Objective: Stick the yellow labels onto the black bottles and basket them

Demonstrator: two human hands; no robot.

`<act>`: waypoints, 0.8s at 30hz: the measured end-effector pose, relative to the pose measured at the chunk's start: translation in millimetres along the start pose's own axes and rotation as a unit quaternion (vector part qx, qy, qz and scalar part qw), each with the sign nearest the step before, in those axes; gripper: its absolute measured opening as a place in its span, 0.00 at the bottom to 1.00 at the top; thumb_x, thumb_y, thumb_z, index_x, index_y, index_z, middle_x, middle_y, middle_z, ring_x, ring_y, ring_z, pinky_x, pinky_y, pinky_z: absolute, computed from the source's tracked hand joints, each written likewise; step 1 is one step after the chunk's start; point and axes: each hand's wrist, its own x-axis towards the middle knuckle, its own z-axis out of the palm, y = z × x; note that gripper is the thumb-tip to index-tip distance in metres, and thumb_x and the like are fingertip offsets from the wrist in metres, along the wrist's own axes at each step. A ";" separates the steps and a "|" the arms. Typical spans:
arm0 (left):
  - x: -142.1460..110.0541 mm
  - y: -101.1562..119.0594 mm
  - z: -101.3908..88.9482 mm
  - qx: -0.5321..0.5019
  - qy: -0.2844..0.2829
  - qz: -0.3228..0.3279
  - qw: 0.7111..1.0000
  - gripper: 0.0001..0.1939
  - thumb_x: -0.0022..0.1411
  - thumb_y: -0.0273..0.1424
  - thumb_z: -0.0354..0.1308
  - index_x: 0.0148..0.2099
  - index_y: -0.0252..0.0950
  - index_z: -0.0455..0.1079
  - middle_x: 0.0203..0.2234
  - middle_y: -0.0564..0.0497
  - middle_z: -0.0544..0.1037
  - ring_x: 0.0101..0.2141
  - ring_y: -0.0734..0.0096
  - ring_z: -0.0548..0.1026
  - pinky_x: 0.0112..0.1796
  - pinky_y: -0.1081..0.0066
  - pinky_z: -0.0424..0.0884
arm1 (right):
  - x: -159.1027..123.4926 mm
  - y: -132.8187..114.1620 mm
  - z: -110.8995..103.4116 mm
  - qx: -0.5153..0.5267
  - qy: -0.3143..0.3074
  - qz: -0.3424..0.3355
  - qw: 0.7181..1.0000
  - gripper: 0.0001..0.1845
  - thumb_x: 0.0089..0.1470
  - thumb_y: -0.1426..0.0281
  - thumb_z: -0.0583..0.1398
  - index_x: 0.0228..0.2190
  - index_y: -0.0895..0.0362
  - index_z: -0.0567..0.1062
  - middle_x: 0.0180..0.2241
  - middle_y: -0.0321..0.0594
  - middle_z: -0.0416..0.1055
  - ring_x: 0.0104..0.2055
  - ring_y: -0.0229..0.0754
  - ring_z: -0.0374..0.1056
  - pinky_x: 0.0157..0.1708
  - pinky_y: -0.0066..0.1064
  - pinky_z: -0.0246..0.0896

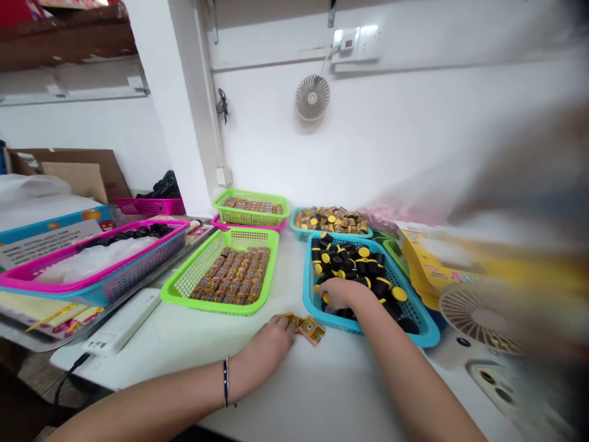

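My left hand (271,342) rests on the white table, fingers curled down over small printed yellow-orange labels (313,331). Its fingertips press on one label, and part of the pile is hidden under them. My right hand (338,294) reaches into a blue basket (307,270) of small black cylinders with yellow ends (343,261). Its fingers bend down among the cylinders, and their tips are hidden, so their grip does not show. Left of my hands, a green basket (168,293) holds rows of cylinders wrapped in printed labels (234,276).
Behind stand another green basket (251,218) and a blue basket (317,236) of labelled pieces. A pink-rimmed basket (27,283) and white power strip (122,319) lie left. At right are yellow printed boxes (423,264), a small fan (485,316) and a phone (499,390).
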 end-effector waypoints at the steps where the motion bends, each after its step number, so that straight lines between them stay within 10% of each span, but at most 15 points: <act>1: 2.2 -2.4 7.5 0.007 0.002 -0.005 1.000 0.19 0.69 0.25 0.41 0.56 0.33 0.68 0.49 0.41 0.77 0.51 0.59 0.73 0.54 0.59 0.67 | -0.1 -0.4 0.2 0.005 0.008 -0.010 1.000 0.21 0.48 0.68 0.68 0.46 0.56 0.76 0.47 0.45 0.75 0.46 0.49 0.73 0.43 0.39 0.69; 10: 9.4 -9.1 9.8 0.012 -0.048 -0.057 0.997 0.20 0.63 0.18 0.40 0.38 0.29 0.75 0.33 0.40 0.81 0.35 0.59 0.79 0.39 0.63 0.73 | -21.9 15.3 -19.6 0.068 0.163 -0.095 0.980 0.23 0.51 0.64 0.62 0.49 0.55 0.72 0.46 0.46 0.74 0.43 0.48 0.72 0.36 0.31 0.62; 17: 11.6 -9.3 -13.7 -0.072 0.017 -0.084 0.994 0.17 0.64 0.21 0.45 0.41 0.34 0.76 0.29 0.47 0.80 0.29 0.65 0.76 0.32 0.70 0.69 | -73.1 10.4 -40.2 0.103 0.237 -0.155 0.954 0.16 0.56 0.61 0.59 0.45 0.52 0.73 0.39 0.40 0.75 0.37 0.44 0.70 0.36 0.31 0.61; 24: 9.9 -0.3 -75.6 -0.147 0.089 -0.061 0.983 0.14 0.61 0.24 0.53 0.45 0.36 0.78 0.33 0.47 0.83 0.30 0.67 0.78 0.33 0.72 0.70 | -103.4 9.2 -41.2 0.127 0.338 -0.185 0.914 0.22 0.56 0.56 0.60 0.50 0.49 0.70 0.38 0.39 0.75 0.34 0.43 0.71 0.33 0.32 0.65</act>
